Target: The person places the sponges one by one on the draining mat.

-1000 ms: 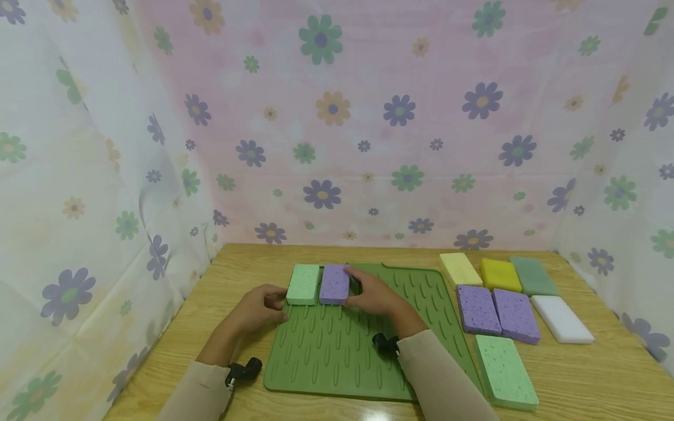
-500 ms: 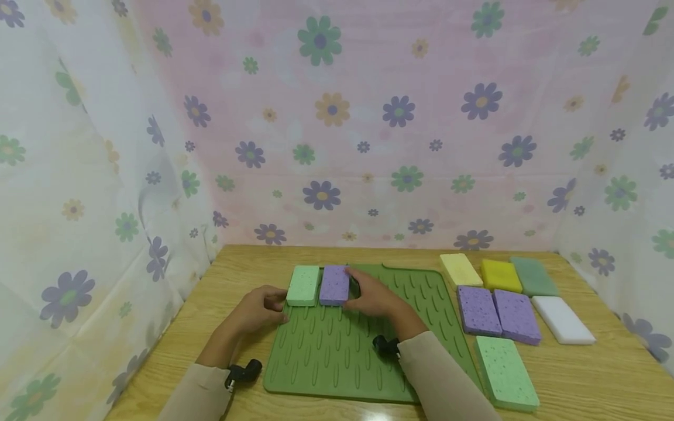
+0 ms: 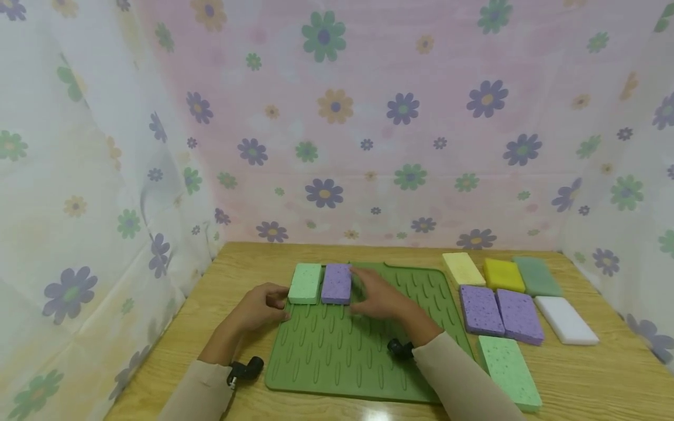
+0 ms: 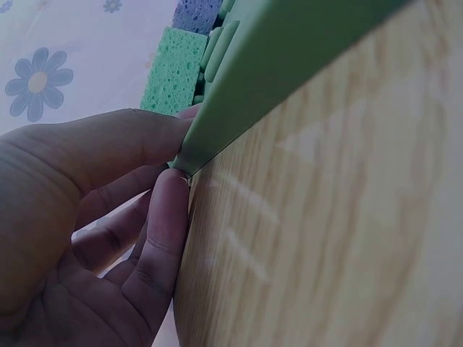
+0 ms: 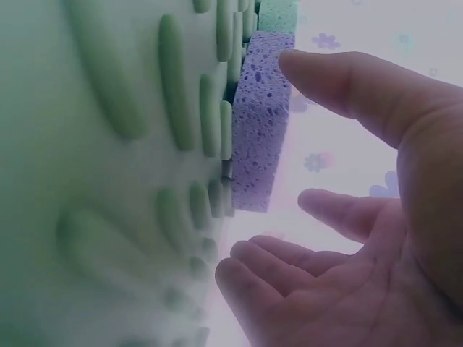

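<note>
My left hand [image 3: 261, 307] is at the left edge of a green silicone mat [image 3: 337, 356]. In the left wrist view its thumb and curled fingertips [image 4: 170, 191] meet at the mat's edge, holding it. A light green sponge [image 3: 304, 283] lies just inside that edge. To its right is a purple sponge [image 3: 336, 283], separated by a narrow gap. My right hand [image 3: 381, 298] stands beside the purple sponge, thumb and fingers spread. In the right wrist view the thumb tip [image 5: 293, 65] overlaps the sponge's edge, while the other fingers stand apart from it, palm bare.
Right of the mat, on the wood table, lie two purple sponges [image 3: 500, 313], a pale yellow sponge [image 3: 463, 269], a bright yellow one [image 3: 504, 275], a grey-green one [image 3: 538, 276], a white one [image 3: 566, 320] and a light green one [image 3: 508, 371]. Flowered cloth [image 3: 368, 175] hangs around the table.
My right hand has loosened from the purple sponge and drawn slightly to the right, its fingers wider apart. The left hand and both sponges stay in place.
</note>
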A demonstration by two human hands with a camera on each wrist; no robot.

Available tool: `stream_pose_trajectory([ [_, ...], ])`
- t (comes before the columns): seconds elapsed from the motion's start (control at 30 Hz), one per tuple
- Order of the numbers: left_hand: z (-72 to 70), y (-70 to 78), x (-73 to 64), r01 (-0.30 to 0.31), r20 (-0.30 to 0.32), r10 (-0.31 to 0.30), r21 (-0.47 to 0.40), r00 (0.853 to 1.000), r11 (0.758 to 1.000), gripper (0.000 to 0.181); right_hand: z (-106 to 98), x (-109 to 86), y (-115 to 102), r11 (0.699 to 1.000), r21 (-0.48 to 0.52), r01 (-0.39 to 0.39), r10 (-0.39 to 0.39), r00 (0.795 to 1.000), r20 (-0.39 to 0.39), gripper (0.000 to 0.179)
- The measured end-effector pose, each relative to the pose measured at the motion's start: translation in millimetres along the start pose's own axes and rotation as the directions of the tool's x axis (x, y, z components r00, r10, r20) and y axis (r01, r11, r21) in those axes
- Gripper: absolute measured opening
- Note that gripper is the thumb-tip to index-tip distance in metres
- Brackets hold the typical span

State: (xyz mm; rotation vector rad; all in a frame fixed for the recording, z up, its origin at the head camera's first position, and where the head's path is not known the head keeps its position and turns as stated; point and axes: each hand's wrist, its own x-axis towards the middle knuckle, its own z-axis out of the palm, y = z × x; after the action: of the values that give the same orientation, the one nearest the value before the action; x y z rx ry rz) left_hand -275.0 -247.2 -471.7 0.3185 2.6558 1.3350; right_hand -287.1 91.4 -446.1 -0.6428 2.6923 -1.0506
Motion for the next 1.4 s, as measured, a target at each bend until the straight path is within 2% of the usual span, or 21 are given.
stream_pose_trajectory([
  [0.37,0.3,2.2,2.5,-0.002,0.002,0.002,0.001,1.0,1.0,0.064,-18.8,-33.2,6.7,0.998,-0.056,-0.009,0.006,0.999,-0.04,0.09],
  [0.9,0.8,-1.3,-2.7,-0.01,0.012,0.01,0.006,1.0,1.0,0.064,-48.7,-80.5,12.0,0.988,-0.137,0.075,-0.085,0.994,-0.069,0.088],
  [1.23,0.6,-4.4,1.6,-0.016,0.005,0.016,-0.005,1.0,1.0,0.064,-68.9,-102.3,33.5,0.981,-0.171,0.093,-0.105,0.992,-0.067,0.081],
  [1.4,0.9,-4.5,2.0,-0.01,-0.01,0.01,-0.003,1.0,1.0,0.063,-79.1,-115.3,47.1,0.982,-0.171,0.085,-0.1,0.992,-0.077,0.069],
])
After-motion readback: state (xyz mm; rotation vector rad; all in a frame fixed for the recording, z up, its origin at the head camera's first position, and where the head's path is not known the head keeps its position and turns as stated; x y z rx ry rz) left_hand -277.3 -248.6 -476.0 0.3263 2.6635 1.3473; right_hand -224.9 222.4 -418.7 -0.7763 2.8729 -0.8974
